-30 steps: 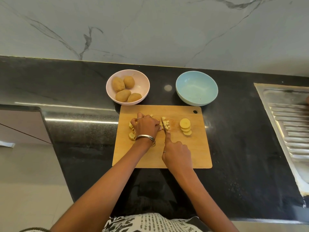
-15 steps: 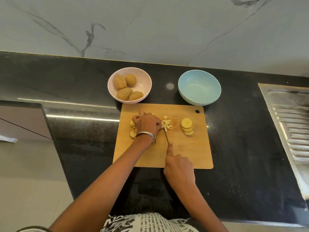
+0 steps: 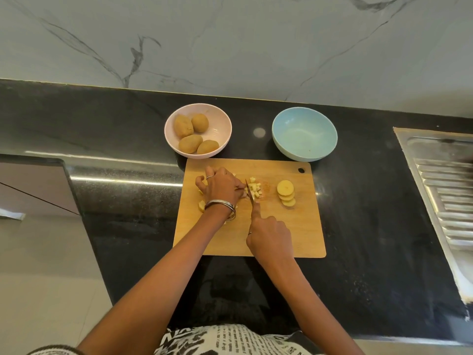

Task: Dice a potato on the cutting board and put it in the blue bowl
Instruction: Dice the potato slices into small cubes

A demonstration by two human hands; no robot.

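A wooden cutting board lies on the black counter. My left hand curls over potato pieces at the board's left middle, holding them down; more slices peek out under it. My right hand grips a knife, index finger stretched along its back, the blade standing against my left fingertips. A small heap of diced potato lies just right of the blade. A stack of round slices sits further right. The blue bowl stands behind the board's right corner with nothing in it.
A pink bowl with several whole potatoes stands behind the board's left corner. A steel sink drainer runs along the right. The counter's edge drops to a floor at the left.
The knife has moved forward again into the potato beside my left fingertips, after being drawn back half a second ago. My left hand stays on the pieces.
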